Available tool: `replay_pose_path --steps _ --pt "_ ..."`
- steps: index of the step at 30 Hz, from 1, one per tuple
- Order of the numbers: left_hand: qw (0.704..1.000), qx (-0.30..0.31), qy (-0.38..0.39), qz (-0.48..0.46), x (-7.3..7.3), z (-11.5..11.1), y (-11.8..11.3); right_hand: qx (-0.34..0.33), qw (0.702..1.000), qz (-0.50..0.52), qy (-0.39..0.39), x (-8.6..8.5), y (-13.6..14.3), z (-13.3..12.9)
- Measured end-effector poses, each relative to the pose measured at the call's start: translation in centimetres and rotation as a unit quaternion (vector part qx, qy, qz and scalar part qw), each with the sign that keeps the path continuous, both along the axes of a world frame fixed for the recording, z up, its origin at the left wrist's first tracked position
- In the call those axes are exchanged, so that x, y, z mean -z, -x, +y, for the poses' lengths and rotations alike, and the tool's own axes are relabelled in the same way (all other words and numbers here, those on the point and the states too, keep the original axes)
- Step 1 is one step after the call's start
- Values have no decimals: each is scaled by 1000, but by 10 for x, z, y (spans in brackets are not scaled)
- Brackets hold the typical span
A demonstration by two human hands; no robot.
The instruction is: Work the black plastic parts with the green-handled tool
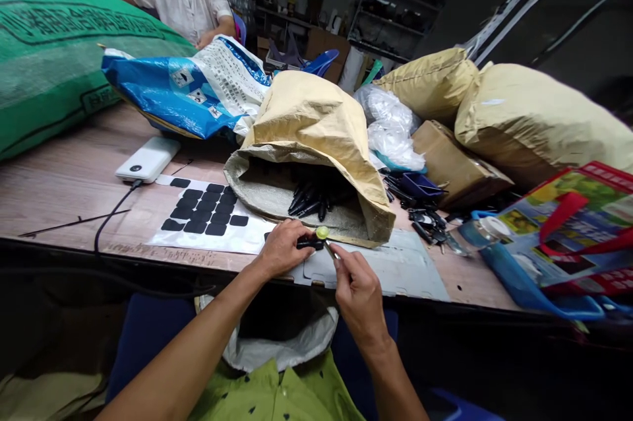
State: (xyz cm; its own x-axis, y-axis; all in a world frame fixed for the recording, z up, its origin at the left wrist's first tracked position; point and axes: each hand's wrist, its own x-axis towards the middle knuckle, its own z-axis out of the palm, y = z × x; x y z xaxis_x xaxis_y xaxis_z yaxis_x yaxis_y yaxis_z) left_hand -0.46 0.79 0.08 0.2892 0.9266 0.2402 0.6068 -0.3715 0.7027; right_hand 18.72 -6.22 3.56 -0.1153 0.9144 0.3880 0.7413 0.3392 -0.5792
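At the table's front edge, my left hand (285, 247) has its fingers closed on a small black part (310, 244). My right hand (360, 286) grips a thin metal tool (330, 249), whose tip is at the black part. Right by the fingertips is a small round yellow-green piece (322, 233); I cannot tell what it is attached to. Just beyond, a tan paper sack (311, 107) lies with its mouth facing me, and several long black parts (316, 202) lie in it. Below my hands, an open white-lined bag (257, 350) sits at my lap.
A white sheet (163, 236) bears several black rounded patches. Left stand a white power bank (153, 156) with a cable, a blue-white sack (163, 94) and a big green sack (59, 64). Right are a cardboard box (455, 163), a jar (469, 236) and a colourful bag (583, 229). A person (190, 15) sits opposite.
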Motion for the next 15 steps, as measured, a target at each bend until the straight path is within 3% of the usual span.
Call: replay_pose_path --steps 5,9,15 --pt "1000 -8 16 -15 -2 0 0 83 995 -46 -42 2 -18 31" --pt "1000 -11 18 -21 0 1 0 167 973 -152 -40 18 -31 56" --pt "1000 -2 16 -19 -1 0 2 198 955 -213 -59 39 -30 62"
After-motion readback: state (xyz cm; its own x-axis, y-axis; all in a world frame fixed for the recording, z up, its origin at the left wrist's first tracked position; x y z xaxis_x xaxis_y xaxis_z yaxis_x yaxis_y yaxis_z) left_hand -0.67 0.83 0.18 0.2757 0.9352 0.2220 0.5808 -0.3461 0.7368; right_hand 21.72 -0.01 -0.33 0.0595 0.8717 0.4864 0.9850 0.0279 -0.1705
